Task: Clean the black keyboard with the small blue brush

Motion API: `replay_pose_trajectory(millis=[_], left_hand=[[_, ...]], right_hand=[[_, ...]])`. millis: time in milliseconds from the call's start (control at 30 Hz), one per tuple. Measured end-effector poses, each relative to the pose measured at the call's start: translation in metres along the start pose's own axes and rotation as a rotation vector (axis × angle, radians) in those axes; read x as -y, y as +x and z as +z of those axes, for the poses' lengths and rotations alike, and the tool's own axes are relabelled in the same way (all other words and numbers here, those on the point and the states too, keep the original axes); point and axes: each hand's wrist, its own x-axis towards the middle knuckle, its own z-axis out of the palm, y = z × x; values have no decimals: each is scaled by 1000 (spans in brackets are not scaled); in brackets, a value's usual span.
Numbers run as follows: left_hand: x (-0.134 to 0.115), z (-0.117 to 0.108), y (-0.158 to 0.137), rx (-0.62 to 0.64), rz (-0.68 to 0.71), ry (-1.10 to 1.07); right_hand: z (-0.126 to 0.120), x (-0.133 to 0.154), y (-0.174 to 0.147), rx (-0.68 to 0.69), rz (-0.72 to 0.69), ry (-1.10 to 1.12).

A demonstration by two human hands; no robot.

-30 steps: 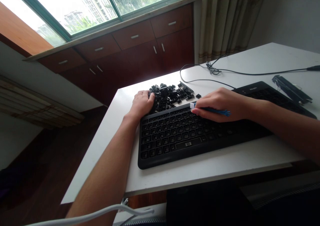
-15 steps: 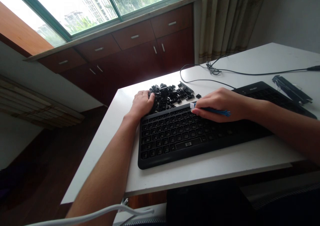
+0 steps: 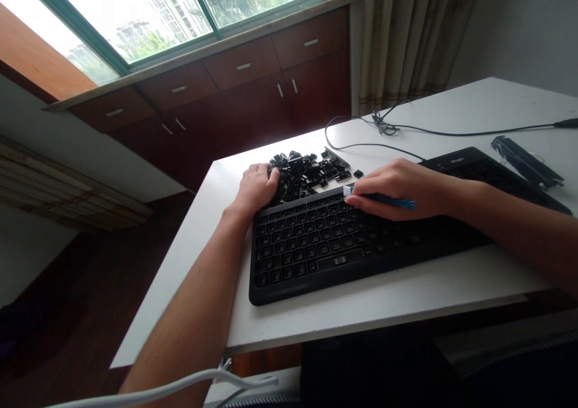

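Note:
A black keyboard [image 3: 289, 286] with its keycaps off lies tilted across the white table, its rows of square key sockets bare. My right hand [image 3: 392, 188] is closed round a small blue brush [image 3: 392, 201] with bristles at both ends. The brush's white bristles point left, just over the keyboard's top rows. Beside the keyboard's upper left corner rests my left hand [image 3: 254, 188], thumb apart from the fingers; it is next to a heap of loose black keycaps [image 3: 300, 170]. What lies under its fingers is hidden.
A thin black cable [image 3: 387, 125] runs from the keyboard over the white table [image 3: 501, 104]. At the right lies a long black plastic piece [image 3: 527, 161]. A white cable [image 3: 180, 385] crosses the lower left foreground. Behind the table stand dark red cabinets [image 3: 235, 110].

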Motion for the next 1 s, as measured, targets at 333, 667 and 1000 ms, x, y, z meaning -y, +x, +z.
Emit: replay_pose_trajectory(millis=[333,667,1000], left_hand=[[1,1,1,8,-10,23],[1,1,1,6,-8,19],[0,0,1,5,-18,20]], right_hand=[[0,1,-1,9,17,4],[0,0,0,13,23,-6],[0,1,0,19,25,-4]])
